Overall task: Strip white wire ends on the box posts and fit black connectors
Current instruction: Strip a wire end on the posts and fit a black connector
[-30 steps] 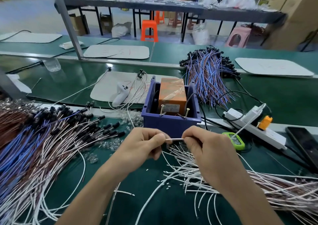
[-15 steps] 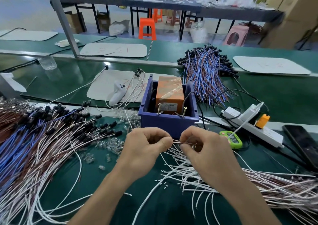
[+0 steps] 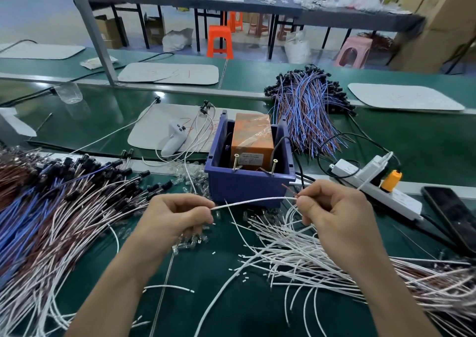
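Now the left hand (image 3: 175, 218) is pinching one white wire (image 3: 252, 201) between thumb and curled forefinger, while the right hand (image 3: 332, 207) is gripping the wire's other end with its fingers curled in. The wire is stretching almost level between the two hands, held in the air just in front of the blue box (image 3: 247, 187) and not touching it. A short reddish bare strand (image 3: 288, 188) is sticking up beside the right thumb. Inside the box an orange block (image 3: 252, 140) is sitting, and two brass-coloured posts (image 3: 235, 162) are leaning up at its near wall, apart from the wire. Below the right hand a loose pile of white wires (image 3: 322, 256) is lying fanned across the green desk (image 3: 206, 293), with small white insulation bits (image 3: 213, 253) scattered beside it. To the left a thick heap of wires (image 3: 77, 207) is spreading over the desk, many ending in black connectors (image 3: 152, 187). Small clear parts (image 3: 190, 241) are lying under the left hand. A white power strip (image 3: 401, 200) and a dark phone (image 3: 453, 215) are resting at the right.
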Action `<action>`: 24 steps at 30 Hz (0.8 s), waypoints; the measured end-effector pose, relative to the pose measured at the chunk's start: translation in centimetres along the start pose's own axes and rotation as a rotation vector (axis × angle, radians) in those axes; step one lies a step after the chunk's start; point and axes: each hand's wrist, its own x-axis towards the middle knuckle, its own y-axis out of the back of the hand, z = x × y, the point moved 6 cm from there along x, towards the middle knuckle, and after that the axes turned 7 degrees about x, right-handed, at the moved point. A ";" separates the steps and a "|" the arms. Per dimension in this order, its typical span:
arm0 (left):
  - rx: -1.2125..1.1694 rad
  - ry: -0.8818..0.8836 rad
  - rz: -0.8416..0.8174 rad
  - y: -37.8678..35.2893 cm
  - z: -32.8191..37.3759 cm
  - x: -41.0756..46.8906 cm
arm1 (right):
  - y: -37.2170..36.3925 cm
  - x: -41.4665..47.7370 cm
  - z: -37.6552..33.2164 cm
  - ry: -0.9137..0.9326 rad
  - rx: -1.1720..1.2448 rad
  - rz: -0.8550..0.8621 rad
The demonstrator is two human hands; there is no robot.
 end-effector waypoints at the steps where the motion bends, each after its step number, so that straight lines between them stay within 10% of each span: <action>1: -0.141 0.017 0.005 0.3 -0.3 -0.1 | -0.1 0.0 0.0 -0.001 -0.002 0.000; 8: -1.166 -0.041 -0.438 -0.1 1.3 -2.1 | -1.3 -0.2 -0.2 0.000 -0.006 -0.015; 14: -0.494 0.020 0.124 0.8 1.2 -1.1 | -2.3 -0.5 0.3 -0.020 -0.124 -0.154; 24: 0.341 -0.114 0.198 -1.9 3.6 0.1 | -0.8 0.6 0.6 0.004 0.177 0.070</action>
